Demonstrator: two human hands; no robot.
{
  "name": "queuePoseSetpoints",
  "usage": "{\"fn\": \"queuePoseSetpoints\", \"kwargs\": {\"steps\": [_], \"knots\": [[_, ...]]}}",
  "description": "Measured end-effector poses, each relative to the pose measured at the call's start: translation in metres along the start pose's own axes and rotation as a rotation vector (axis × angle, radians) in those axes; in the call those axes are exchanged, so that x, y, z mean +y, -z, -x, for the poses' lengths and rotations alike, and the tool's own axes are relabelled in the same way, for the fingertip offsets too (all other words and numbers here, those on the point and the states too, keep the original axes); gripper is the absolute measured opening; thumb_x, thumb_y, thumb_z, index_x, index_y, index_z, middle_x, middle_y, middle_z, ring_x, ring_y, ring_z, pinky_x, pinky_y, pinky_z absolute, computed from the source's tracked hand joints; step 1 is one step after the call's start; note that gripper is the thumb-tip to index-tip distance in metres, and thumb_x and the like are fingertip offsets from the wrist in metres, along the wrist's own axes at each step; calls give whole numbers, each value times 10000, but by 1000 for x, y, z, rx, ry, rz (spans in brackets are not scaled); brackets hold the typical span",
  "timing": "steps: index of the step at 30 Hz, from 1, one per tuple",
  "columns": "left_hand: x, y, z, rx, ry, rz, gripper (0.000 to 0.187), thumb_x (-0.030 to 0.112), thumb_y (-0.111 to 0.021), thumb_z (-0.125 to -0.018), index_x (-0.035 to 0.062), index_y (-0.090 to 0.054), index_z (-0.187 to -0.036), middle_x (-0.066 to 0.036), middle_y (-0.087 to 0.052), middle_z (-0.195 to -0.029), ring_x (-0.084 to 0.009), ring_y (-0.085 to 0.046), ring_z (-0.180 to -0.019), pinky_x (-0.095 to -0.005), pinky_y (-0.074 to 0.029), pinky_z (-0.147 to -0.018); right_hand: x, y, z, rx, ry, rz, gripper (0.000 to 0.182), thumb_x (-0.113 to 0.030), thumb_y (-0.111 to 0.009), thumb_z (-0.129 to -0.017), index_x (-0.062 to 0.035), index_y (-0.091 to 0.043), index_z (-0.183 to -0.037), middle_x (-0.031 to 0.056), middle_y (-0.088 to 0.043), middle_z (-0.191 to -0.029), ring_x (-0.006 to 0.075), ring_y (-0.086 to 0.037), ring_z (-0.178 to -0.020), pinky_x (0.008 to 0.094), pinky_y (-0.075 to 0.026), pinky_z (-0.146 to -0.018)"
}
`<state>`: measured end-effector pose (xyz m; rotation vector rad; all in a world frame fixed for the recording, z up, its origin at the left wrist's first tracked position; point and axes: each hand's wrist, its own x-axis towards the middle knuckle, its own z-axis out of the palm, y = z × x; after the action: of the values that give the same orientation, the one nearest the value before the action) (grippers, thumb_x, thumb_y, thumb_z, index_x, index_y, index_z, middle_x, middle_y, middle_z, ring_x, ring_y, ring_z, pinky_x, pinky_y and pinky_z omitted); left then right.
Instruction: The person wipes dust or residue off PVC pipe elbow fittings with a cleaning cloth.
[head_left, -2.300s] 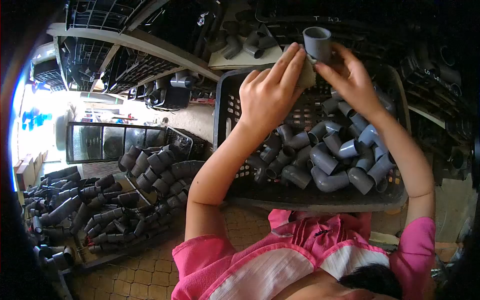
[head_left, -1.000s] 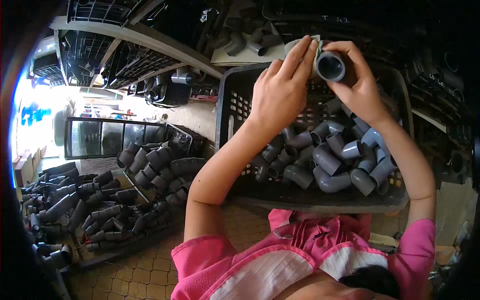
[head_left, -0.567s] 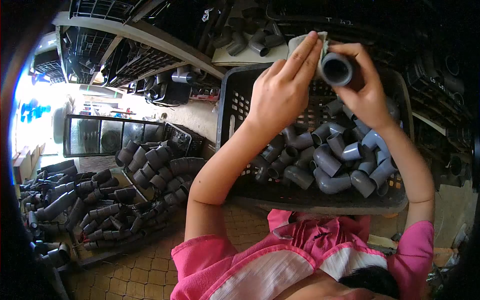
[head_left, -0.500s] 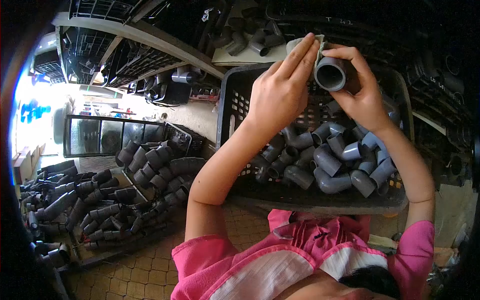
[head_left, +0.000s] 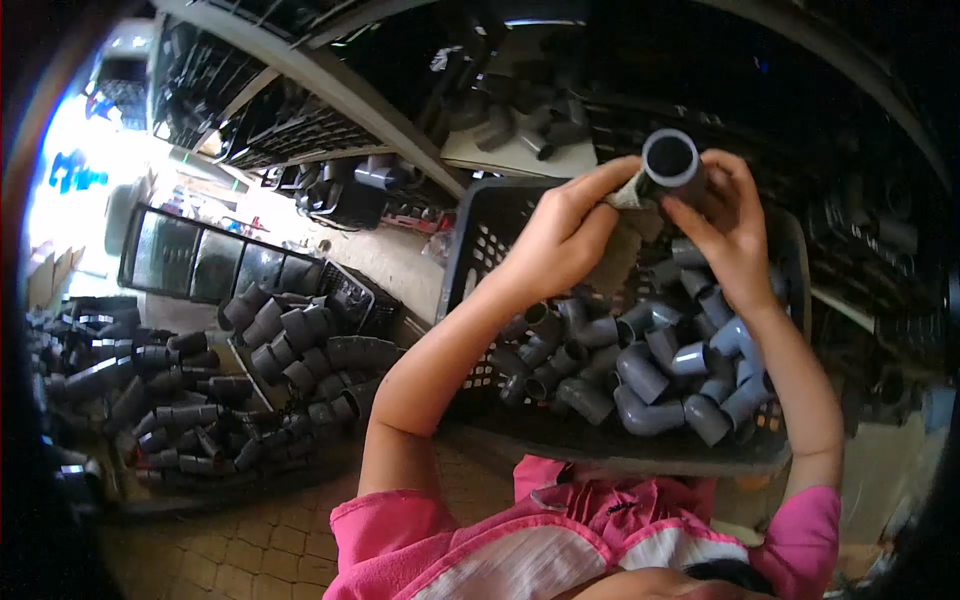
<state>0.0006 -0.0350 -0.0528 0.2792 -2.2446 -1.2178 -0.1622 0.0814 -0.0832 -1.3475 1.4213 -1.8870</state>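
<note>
My right hand [head_left: 735, 215] grips a grey plastic pipe fitting [head_left: 685, 183], its round open end turned up toward me. In my left hand [head_left: 570, 235] is a pale cloth [head_left: 630, 195], pinched between the fingers and pressed against the fitting's left side. Both hands are above the far part of a black plastic crate [head_left: 465, 240]. Grey elbow fittings [head_left: 640, 375] lie heaped inside that crate, below my hands. How the right fingers wrap the far side of the fitting is partly hidden.
On the left, a large pile of grey fittings [head_left: 190, 410] covers a low surface. More fittings [head_left: 535, 135] rest on a pale board [head_left: 570, 158] behind the crate. Shelving with a diagonal beam [head_left: 330, 75] stands beyond, and dark crates [head_left: 880, 225] are at right.
The fitting has turned so its opening faces more upward. My left hand has gone from flat, straight fingers to bent fingers around the cloth. The camera view has tilted.
</note>
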Motion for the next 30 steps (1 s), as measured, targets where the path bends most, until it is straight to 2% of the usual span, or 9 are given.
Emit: {"fn": "queuePoseSetpoints", "kwargs": {"steps": [2,8,11,14,15,19,21,26,30], "knots": [[10,5,2,-19,202,41,428,76,-419,-882,-69,-479,-1280,-134,-628,-1016,-149,-541,-970,-296,-435,-873,-3,-3,0,-35,15,24,494,-47,-721,-801,-98,-468,-1223,80,-540,-1159,192,-585,-1055,316,-522,-872],[-10,2,2,13,378,492,373,118,-433,-845,-91,-562,-1125,-72,-606,-904,-134,-531,-846,-262,-445,-767,-13,-2,2,-162,-117,55,480,-30,-711,-804,-98,-526,-1242,64,-541,-1200,179,-572,-1087,304,-518,-890],[-12,-6,2,73,504,641,312,129,-456,-835,-67,-611,-1022,-66,-612,-901,-138,-545,-827,-258,-449,-764,-14,-3,3,-146,-32,281,429,-150,-709,-828,-103,-584,-1235,64,-570,-1194,184,-554,-1089,313,-467,-900],[-38,-6,5,-56,657,794,281,205,-487,-928,-14,-625,-1039,-97,-649,-966,-162,-637,-866,-320,-524,-786,-11,2,0,-189,70,447,414,-229,-699,-841,-108,-605,-1225,78,-586,-1184,192,-515,-1118,315,-420,-905],[-30,-12,3,7,733,906,194,130,-458,-864,11,-611,-852,-62,-610,-846,-144,-571,-747,-275,-474,-698,-14,2,-1,-211,53,426,409,-229,-696,-843,-109,-606,-1224,78,-588,-1187,191,-512,-1120,312,-418,-906],[-2,-15,-1,92,986,1047,239,184,-435,-917,25,-614,-915,-54,-605,-811,-176,-601,-721,-327,-512,-651,-12,-4,5,-182,-91,248,392,-262,-649,-893,-78,-585,-1234,95,-598,-1177,190,-556,-1034,332,-433,-889],[-29,-17,1,-33,929,961,249,222,-485,-923,14,-612,-973,-73,-636,-897,-160,-628,-788,-317,-529,-706,3,-8,8,-98,-71,299,419,-334,-587,-937,-32,-563,-1226,100,-611,-1121,180,-581,-983,336,-440,-901],[-35,-19,4,-55,880,796,234,185,-475,-912,16,-628,-966,-75,-648,-902,-145,-616,-792,-306,-513,-712,15,-5,8,-167,-573,20,456,-409,-574,-928,-59,-548,-1219,75,-599,-1123,161,-584,-1021,319,-483,-889],[-32,-13,1,15,492,267,248,164,-449,-890,-31,-590,-953,-112,-624,-824,-178,-585,-734,-340,-484,-690,-8,-7,3,-111,-737,-254,394,-359,-585,-925,-95,-529,-1212,44,-579,-1125,138,-587,-1006,327,-570,-775]]}}
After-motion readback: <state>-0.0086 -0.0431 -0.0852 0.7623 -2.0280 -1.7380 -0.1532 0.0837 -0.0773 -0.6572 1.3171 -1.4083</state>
